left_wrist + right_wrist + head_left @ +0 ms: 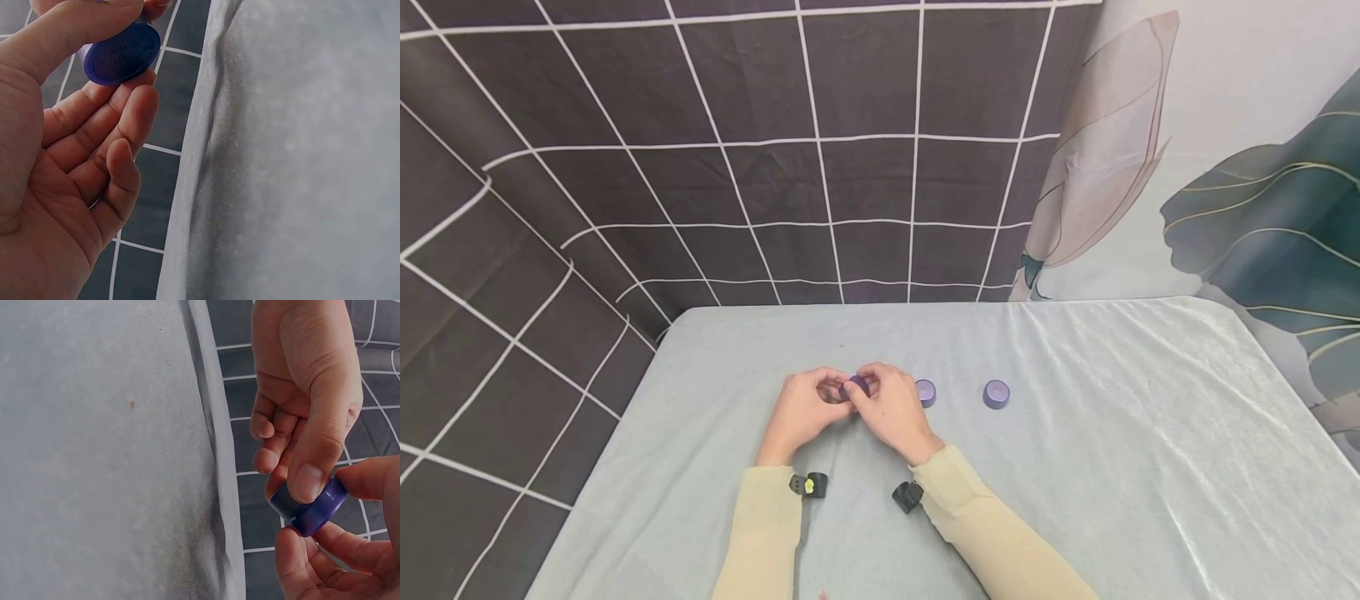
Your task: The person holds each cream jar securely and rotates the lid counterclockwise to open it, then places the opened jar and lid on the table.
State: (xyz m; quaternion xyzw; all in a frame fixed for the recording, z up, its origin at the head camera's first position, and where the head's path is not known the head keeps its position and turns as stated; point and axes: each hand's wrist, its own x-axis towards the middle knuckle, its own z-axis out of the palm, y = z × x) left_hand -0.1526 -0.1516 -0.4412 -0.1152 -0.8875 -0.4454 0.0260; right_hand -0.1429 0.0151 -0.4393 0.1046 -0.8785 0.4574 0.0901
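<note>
Thumb and fingertips of my left hand point(797, 412) have the glossy end of a little purple puck point(324, 508) pinched by its edge, the other fingers loosely bent. From the right, my right hand point(891, 408) pinches the darker band, thumb laid across it; can't tell exactly where every fingertip sits behind. So the puck's right between the two, and it looks lifted off the worktop point(1112, 467). To handle it well I'd go light and even on the curved side and leave the flat end uncovered, since smooth stuff like that probably skates if you squeeze off-centre.

Materials, left to right again: dark curtain point(610, 179) with a white grid and soft folds; my left sleeve point(763, 533), matte cream cloth; the puck, a short plastic-looking cylinder with small dark print I can't fully read. Then a second puck point(926, 392) just beside my right hand and a third puck point(997, 394) further over, both round with paler tops. Worktop's draped in pale, velvety, streaky-creased fabric. Far right, a leafy curtain point(1255, 200) in white, pink and teal.
</note>
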